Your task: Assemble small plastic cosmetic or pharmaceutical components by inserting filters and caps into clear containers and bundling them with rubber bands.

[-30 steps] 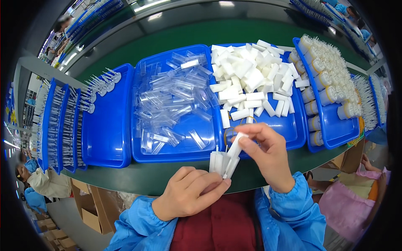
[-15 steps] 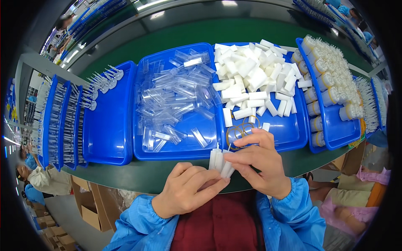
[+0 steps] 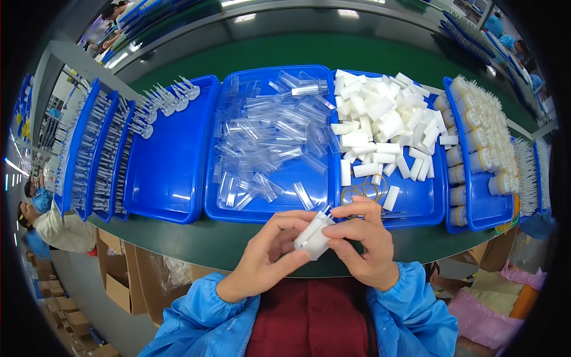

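Just in front of the front rim of the shallow blue plastic tray of clear strips, a cluster of white oblong blocks is held up between two bare hands. It lies to the right and slightly forward of the left hand and to the left of the right hand, its long axis slanting from lower left to upper right. Both hands touch it, so neither is nearer: the left grasps its left side between curled fingers and thumb, while the right pinches its upper right with thumb and fingertips. There is one cluster, though covering fingers hide how many blocks it has. Three blue trays lie flat side by side; the right one bears one white block apart from the rest and a white heap, dozens strong but too overlapped to count, as are the transparent plastic strips
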`<action>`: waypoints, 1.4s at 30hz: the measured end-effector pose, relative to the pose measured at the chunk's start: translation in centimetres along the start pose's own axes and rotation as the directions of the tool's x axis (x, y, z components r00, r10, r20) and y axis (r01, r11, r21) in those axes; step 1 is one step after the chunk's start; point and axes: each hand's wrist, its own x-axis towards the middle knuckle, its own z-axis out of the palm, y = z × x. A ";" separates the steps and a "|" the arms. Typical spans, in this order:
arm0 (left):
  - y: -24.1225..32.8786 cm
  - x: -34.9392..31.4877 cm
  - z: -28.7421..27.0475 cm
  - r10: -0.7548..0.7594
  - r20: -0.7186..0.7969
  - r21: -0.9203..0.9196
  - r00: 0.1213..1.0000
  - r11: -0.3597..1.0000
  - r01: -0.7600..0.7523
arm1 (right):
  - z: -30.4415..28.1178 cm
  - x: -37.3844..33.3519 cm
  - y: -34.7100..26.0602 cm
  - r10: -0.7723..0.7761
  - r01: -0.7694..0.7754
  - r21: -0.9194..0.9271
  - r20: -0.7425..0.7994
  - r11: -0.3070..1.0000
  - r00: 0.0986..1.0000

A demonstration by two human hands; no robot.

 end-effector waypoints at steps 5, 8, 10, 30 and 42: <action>-0.2 -0.4 -1.2 -0.017 -0.126 -0.064 0.992 0.998 0.009 | 1.0 1.9 0.5 -0.018 0.017 0.018 0.025 1.000 1.000; 0.0 -1.0 -2.4 0.001 -0.276 -0.058 0.961 0.998 -0.017 | 0.6 4.1 1.7 -0.062 0.066 -0.263 0.022 0.963 0.998; 0.2 -1.4 -3.3 -0.009 -0.320 -0.053 0.947 0.999 -0.008 | 0.5 5.1 2.1 -0.147 0.251 -0.440 0.257 0.862 0.955; 0.2 0.5 0.6 0.082 -0.206 0.063 0.975 0.996 -0.071 | 0.7 1.7 -0.8 0.424 -0.308 0.537 -0.103 0.785 0.900; -0.5 0.9 1.7 0.114 -0.261 0.313 0.959 0.949 -0.028 | -0.9 1.2 0.0 0.316 -0.289 0.252 -0.073 0.923 0.946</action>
